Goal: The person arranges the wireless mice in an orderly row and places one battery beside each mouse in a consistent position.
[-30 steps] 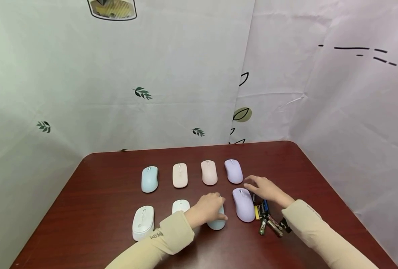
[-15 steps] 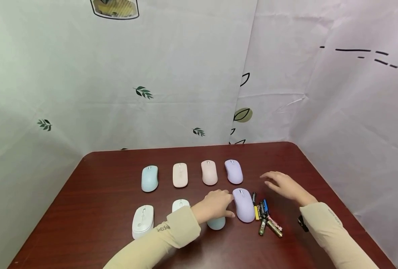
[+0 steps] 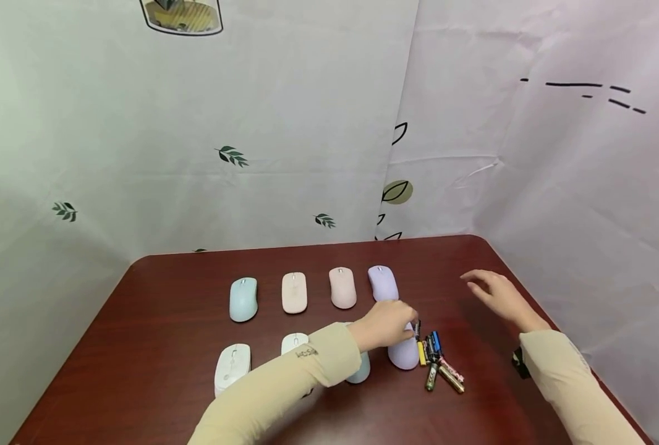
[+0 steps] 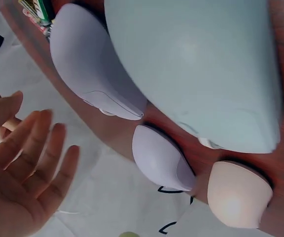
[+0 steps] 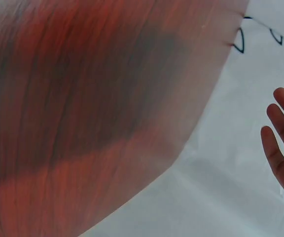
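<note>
In the head view my left hand (image 3: 386,322) hovers over the near purple computer mouse (image 3: 403,353), covering its front half. The left wrist view has that hand (image 4: 28,173) with loose, spread fingers, apart from the mice and holding nothing. Partly behind the left sleeve is the near light blue mouse (image 3: 361,371), which looms large in the left wrist view. Further back lies a second purple mouse (image 3: 382,283). My right hand (image 3: 502,300) is raised over the table's right side, its fingers (image 5: 275,153) loosely extended and holding nothing. Several small batteries (image 3: 436,355) lie beside the near purple mouse.
Along the back row are a light blue mouse (image 3: 243,300), a cream mouse (image 3: 294,293) and a pink mouse (image 3: 343,288). Two white mice sit at the front left, one (image 3: 233,364) further left, the other (image 3: 294,341) partly behind the sleeve. Fabric walls border the dark red table (image 3: 157,321).
My left hand has left the near light blue mouse and travelled right, over the near purple one. My right hand has drawn away from the batteries, out to the right.
</note>
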### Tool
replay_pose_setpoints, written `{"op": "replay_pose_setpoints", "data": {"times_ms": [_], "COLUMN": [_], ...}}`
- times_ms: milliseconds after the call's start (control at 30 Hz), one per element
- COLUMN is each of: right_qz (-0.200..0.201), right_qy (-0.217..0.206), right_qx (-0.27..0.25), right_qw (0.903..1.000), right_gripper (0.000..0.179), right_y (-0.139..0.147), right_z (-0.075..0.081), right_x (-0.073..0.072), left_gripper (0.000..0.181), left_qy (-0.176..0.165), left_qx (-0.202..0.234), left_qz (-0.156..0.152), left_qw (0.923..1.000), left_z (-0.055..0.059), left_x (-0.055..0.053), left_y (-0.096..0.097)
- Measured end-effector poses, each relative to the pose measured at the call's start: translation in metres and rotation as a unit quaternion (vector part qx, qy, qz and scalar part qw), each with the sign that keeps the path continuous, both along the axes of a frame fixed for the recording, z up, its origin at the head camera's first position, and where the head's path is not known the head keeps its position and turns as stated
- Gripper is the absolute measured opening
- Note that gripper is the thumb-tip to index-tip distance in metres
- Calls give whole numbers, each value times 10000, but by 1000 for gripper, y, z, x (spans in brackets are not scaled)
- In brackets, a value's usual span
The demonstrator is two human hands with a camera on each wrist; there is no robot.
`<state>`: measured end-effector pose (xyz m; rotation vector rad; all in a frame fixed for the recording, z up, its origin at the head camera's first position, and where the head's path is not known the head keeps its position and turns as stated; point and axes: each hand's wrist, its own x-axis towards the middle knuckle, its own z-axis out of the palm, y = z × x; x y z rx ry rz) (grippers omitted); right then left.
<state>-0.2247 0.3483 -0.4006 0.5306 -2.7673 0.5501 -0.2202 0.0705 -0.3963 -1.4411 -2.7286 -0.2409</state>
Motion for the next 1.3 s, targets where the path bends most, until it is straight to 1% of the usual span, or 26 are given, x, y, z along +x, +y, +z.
{"op": "replay_pose_setpoints", "data": {"times_ms": [100, 200, 267, 333, 433, 500, 600, 700, 767, 900, 967, 1067, 1200, 1300], "right_qz": [-49, -114, -164, -187, -213, -220, -231, -242, -244, -211, -198, -206, -137, -90], "right_qy": [-66, -165, -221, -225, -189, -202, -291, -351, -359, -369, -363, -327, -301, -302], "right_qx": [112, 171, 203, 267, 351, 392, 430, 435, 419, 435, 462, 461, 437, 398], "right_qw": [9999, 9997, 9994, 9992, 9990, 9988, 9984, 9981, 9982, 9981, 9981, 9982, 9985, 9987], "right_gripper": [22, 22, 22, 23, 22, 21, 20, 20, 20, 19, 19, 19, 18, 18], "right_y": [7, 11, 14, 16, 21, 24, 27, 29, 29, 30, 30, 29, 25, 23], "right_z": [-1, -1, -2, -2, -5, -7, -11, -14, -16, -18, -20, -21, -20, -19], "right_x": [-2, -2, -1, 1, 1, 2, 2, 2, 2, 0, -1, -2, -2, -2], "left_gripper": [14, 7, 5, 6, 12, 14, 14, 15, 17, 17, 18, 18, 14, 15], "left_qy": [-115, 26, 173, 363, 411, 348, 202, 115, 34, -280, -408, -435, -366, -373], "left_qx": [164, 93, -68, -371, -801, -1067, -1304, -1463, -1572, -1758, -1835, -1863, -1822, -1834], "left_qz": [-102, -161, -139, -75, 131, 290, 560, 767, 791, 727, 755, 784, 774, 783], "left_qw": [9997, 9998, 9997, 9986, 9959, 9933, 9897, 9862, 9844, 9813, 9793, 9784, 9795, 9792], "left_z": [1, 1, 0, -1, -6, -9, -13, -12, -11, -8, -8, -8, -7, -10], "left_x": [-7, -13, -16, -17, -16, -13, -11, -9, -9, -10, -11, -11, -10, -13], "left_y": [12, 23, 31, 38, 48, 54, 58, 61, 61, 65, 66, 69, 72, 75]}}
